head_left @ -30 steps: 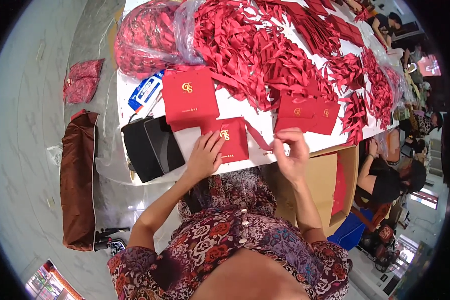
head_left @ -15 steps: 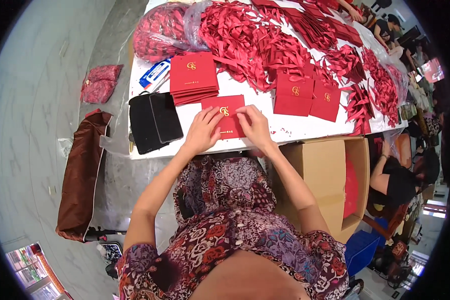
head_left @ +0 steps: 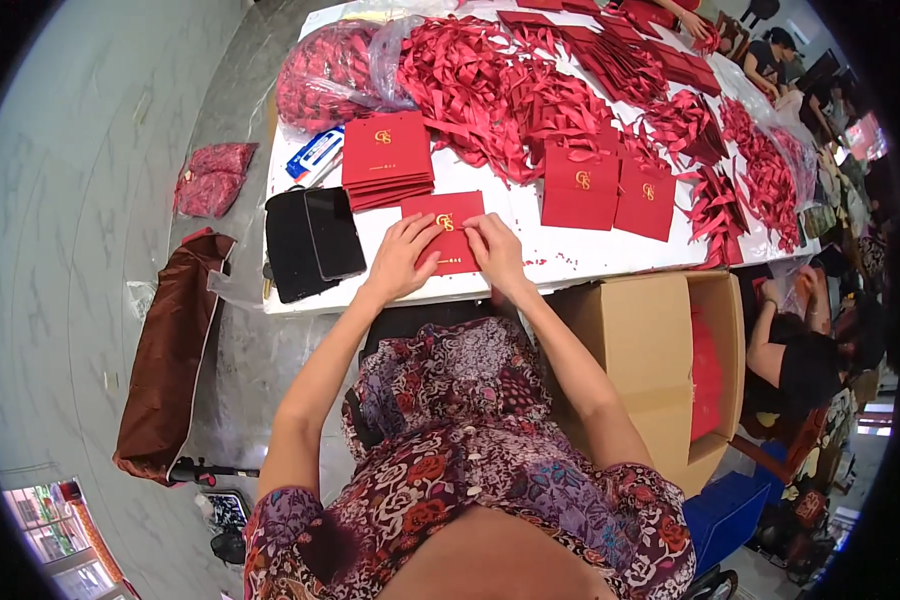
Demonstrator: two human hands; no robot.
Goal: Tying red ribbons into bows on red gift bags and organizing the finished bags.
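Note:
A flat, squarish red paper piece (head_left: 447,203) with gold print lies on the white table in front of me; whether it is a bag or a folder I cannot tell. My left hand (head_left: 403,257) rests over its left part, fingers spread flat and thumb apart. At its right edge is my right hand (head_left: 495,254), the fingers bent and their tips on the red surface, thumb a little apart from them. Just beyond stands a stack of like red pieces (head_left: 386,150). A black phone (head_left: 333,234) lies on a black cloth-like item (head_left: 288,252) to the left.
Heaps of red ribbon (head_left: 470,85) and a clear bag of red material (head_left: 330,75) cover the far side. Two red pieces (head_left: 578,200) lie at right. A blue-and-white packet (head_left: 315,155) sits by the stack. An open cardboard box (head_left: 645,350) stands right. Other people work beyond.
My right hand has shifted slightly left and down along the red piece's right edge. The left hand stays nearly in place. The whole view has moved a little.

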